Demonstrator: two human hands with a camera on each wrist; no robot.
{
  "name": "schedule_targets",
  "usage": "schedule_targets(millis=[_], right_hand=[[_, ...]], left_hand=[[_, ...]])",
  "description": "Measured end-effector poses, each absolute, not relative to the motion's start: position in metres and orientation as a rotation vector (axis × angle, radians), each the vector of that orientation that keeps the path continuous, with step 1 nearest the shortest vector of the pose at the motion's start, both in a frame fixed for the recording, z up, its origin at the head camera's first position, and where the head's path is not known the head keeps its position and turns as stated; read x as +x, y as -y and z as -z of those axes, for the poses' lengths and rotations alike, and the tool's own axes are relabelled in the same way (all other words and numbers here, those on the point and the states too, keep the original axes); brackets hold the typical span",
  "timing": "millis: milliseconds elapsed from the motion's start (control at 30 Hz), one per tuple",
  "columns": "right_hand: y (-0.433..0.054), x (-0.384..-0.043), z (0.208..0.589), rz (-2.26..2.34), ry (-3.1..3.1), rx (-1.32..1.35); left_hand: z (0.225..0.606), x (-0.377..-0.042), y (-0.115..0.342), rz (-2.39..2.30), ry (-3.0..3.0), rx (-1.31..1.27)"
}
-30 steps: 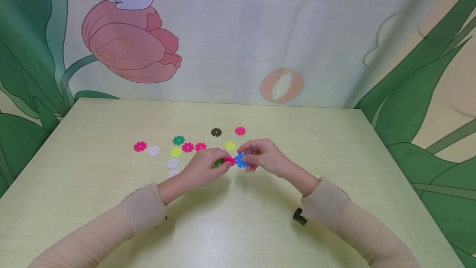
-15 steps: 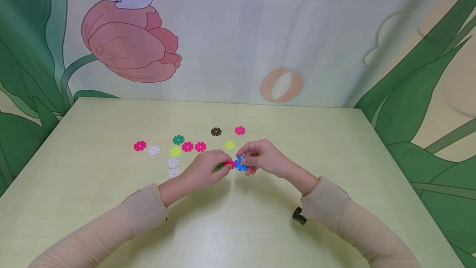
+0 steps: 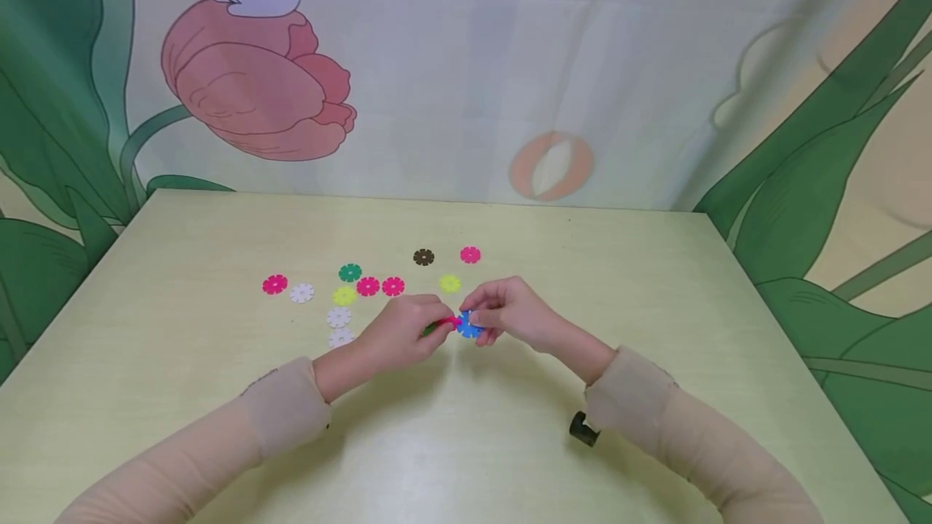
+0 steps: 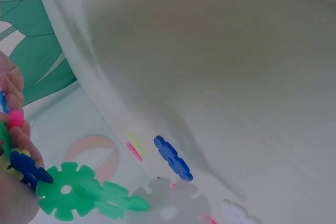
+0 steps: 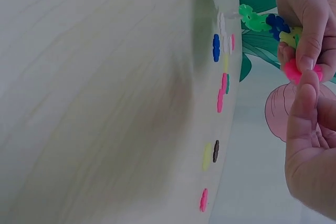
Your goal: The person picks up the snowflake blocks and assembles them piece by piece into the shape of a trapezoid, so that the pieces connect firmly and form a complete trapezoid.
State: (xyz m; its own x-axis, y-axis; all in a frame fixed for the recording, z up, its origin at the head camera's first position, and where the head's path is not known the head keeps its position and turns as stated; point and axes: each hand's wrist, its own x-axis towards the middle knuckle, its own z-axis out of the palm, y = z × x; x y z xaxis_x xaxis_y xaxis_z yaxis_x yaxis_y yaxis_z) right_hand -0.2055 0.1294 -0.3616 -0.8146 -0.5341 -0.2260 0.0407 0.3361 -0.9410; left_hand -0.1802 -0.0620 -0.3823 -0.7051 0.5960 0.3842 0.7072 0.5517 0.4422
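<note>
My left hand grips a chain of interlocking snowflake discs. From its fingers show a pink disc, a yellow disc, a dark blue disc and light green discs, with a whitish translucent disc at the far end. Between thumb and fingers, my right hand pinches a bright blue disc edge-on against the pink one. Both hands meet above the middle of the table; in the head view the left hand hides most of the chain.
Behind the hands, loose discs lie on the table: a brown one, a teal one, several pink ones, yellow and white ones. A dark blue disc lies there too. A printed curtain hangs beyond.
Both hands have lowered slightly. The blue disc has shifted down and a little left, closer to the left hand's fingers, and the pink disc has turned more edge-on. The loose discs stay put.
</note>
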Motion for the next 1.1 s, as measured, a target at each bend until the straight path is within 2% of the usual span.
schedule_targets(millis=[433,767,1100], right_hand=[[-0.131,-0.205,0.36,1.504,-2.108,-0.385],[-0.133,-0.209,0.346,1.524,-2.047,-0.477],[-0.137,-0.233,0.357,1.462,-2.212,-0.405]], left_hand=[[0.379,-0.18,0.06,0.887,2.682,-1.081],[0.372,-0.18,0.061,0.932,2.819,-1.0],[0.36,-0.186,0.09,0.935,2.883,-0.811]])
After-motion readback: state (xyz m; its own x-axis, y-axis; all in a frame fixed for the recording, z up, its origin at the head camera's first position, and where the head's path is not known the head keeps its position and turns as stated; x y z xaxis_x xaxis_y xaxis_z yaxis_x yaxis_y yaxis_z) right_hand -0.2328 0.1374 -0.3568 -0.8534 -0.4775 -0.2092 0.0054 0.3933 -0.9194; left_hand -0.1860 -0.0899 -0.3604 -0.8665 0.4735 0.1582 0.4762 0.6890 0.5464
